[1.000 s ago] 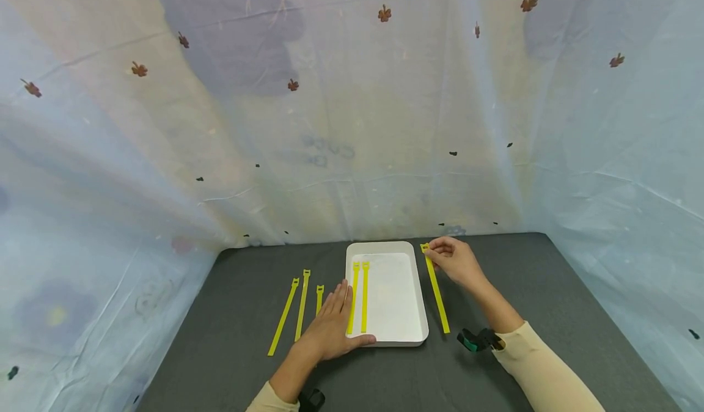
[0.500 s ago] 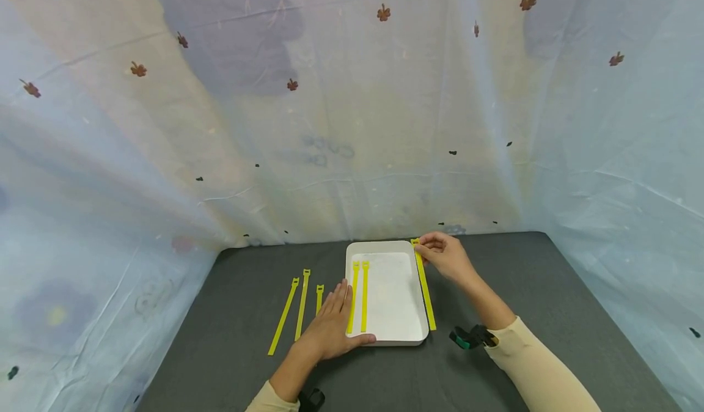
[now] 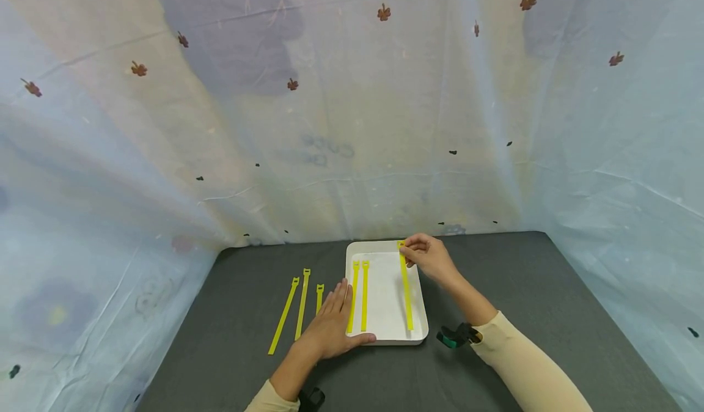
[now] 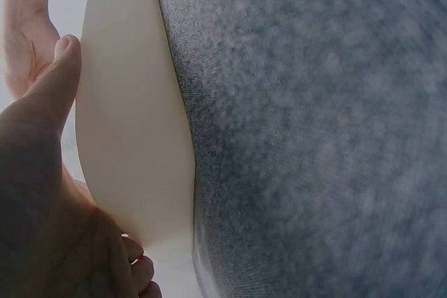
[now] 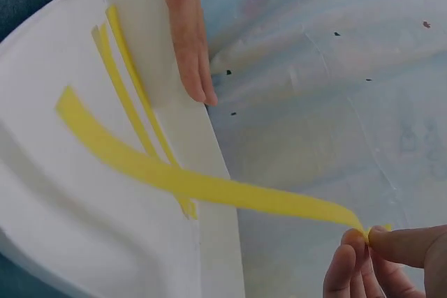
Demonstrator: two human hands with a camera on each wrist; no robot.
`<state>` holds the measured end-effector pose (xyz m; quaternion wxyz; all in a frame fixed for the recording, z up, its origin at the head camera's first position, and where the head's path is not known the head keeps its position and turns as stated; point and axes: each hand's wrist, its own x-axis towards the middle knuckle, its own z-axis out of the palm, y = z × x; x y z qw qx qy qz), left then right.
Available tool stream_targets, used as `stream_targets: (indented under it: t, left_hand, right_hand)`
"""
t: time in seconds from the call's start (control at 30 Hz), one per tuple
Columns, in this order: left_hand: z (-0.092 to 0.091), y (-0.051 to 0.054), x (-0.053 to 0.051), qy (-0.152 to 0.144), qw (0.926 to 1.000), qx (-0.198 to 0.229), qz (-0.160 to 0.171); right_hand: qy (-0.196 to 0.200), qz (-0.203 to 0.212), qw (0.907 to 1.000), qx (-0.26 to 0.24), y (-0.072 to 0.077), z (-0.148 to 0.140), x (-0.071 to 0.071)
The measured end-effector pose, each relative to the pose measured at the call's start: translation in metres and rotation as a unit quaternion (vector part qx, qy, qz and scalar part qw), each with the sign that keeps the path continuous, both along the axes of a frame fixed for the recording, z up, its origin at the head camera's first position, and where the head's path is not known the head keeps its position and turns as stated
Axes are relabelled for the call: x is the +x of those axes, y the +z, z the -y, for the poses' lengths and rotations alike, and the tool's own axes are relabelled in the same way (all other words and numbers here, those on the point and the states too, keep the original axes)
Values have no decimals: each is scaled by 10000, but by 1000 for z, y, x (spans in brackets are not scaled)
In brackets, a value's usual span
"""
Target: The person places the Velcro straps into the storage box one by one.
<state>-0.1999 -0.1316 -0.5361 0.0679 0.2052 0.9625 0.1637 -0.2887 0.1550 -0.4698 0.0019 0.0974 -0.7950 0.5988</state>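
A yellow cable tie (image 3: 407,296) with a slotted head hangs from my right hand (image 3: 431,257), whose thumb and fingertips pinch its head end. The strip is above the right part of a white tray (image 3: 385,302); in the right wrist view the tie (image 5: 209,188) curves down from the pinch. Inside the tray, two more cable ties, a left one (image 3: 354,296) and a right one (image 3: 365,296), lie side by side near its left wall. My left hand (image 3: 327,332) rests against the tray's left near corner, fingers straight and thumb along the front rim.
Left of the tray, three yellow cable ties lie on the dark grey table (image 3: 231,338): an outer one (image 3: 283,317), a middle one (image 3: 302,305) and one (image 3: 319,297) partly covered by my left hand. A patterned curtain (image 3: 352,155) closes off the back and sides.
My right hand has moved left with the cable tie, from beside the tray's right wall to over its inside. The left hand has stayed in place.
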Motion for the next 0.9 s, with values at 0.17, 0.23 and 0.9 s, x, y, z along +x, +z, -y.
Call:
stream_targets:
  t: [0.17, 0.23, 0.9]
  left_hand:
    - [0, 0, -1, 1, 10000, 19, 24]
    - [0, 0, -1, 1, 10000, 32, 23]
    - [1, -3, -1, -87, 9999, -88, -101]
  right_hand:
    - [118, 154, 9997, -155, -4, 8, -3]
    - [151, 242, 9994, -216, -6, 11, -5]
    - [125, 879, 9956, -313, -26, 42, -24]
